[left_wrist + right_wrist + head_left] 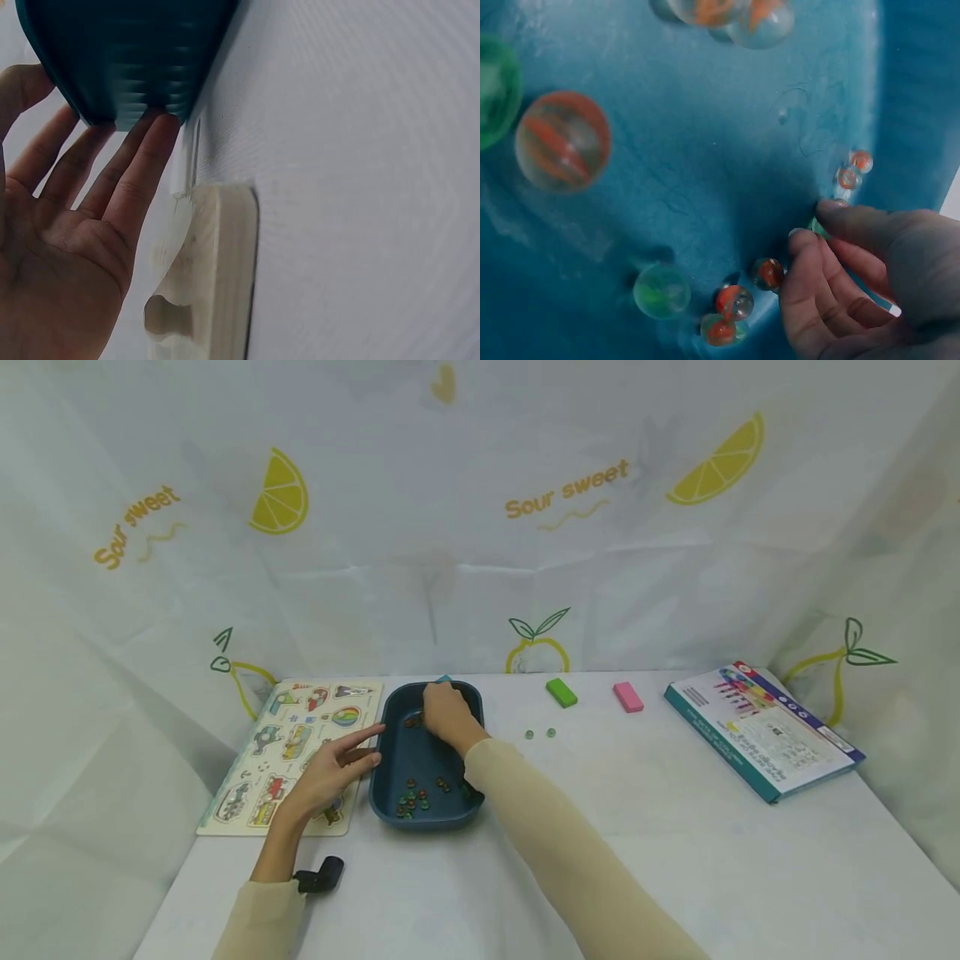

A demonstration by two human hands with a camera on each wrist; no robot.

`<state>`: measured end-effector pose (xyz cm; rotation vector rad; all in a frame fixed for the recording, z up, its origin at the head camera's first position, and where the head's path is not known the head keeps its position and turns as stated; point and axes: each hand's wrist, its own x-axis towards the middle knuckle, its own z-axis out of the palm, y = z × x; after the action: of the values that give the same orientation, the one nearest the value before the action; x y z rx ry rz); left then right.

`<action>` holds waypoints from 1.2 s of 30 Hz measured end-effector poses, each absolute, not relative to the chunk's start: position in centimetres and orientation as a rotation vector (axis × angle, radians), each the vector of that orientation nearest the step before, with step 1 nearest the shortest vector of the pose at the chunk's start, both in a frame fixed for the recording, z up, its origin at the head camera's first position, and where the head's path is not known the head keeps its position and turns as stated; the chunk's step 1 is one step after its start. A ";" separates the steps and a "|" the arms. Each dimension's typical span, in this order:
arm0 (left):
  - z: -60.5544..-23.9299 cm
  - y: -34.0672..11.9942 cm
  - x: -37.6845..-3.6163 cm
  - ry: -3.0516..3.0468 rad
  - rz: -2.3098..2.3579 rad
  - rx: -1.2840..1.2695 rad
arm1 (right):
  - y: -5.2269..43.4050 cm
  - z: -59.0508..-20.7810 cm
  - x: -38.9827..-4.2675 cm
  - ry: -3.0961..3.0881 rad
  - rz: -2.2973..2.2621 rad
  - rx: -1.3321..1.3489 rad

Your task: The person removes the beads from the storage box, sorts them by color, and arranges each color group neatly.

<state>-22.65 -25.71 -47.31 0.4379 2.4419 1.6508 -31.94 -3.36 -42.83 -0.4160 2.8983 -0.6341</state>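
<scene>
A dark teal tray stands on the white table with several glass marbles at its near end. My left hand lies beside it, and its straight fingers touch the outside of the tray's wall. My right hand reaches into the tray's far end. In the right wrist view this hand has curled fingers that pinch a small green marble, mostly hidden. Orange-swirled marbles and a green one lie loose on the tray floor.
A wooden picture puzzle board lies left of the tray, under my left hand. Two marbles sit on the table right of the tray. A green block, a pink block and a flat box lie further right. A black object is near my left sleeve.
</scene>
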 end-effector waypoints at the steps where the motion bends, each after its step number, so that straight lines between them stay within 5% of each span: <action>1: -47.3 -25.7 -22.6 2.444 1.649 0.437 | -3.3 -42.7 -31.9 2.902 -0.627 -0.419; 17: -47.5 -25.8 -22.5 2.440 1.652 0.425 | 2.8 -37.6 -31.7 2.824 -0.712 -0.801; 36: -47.3 -25.6 -22.6 2.463 1.638 0.432 | 19.1 -41.9 -29.7 2.883 -0.768 -0.688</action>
<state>-22.61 -25.63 -47.28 0.4323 2.4627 1.6379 -29.65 19.09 -41.95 -0.6881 2.8834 -0.7681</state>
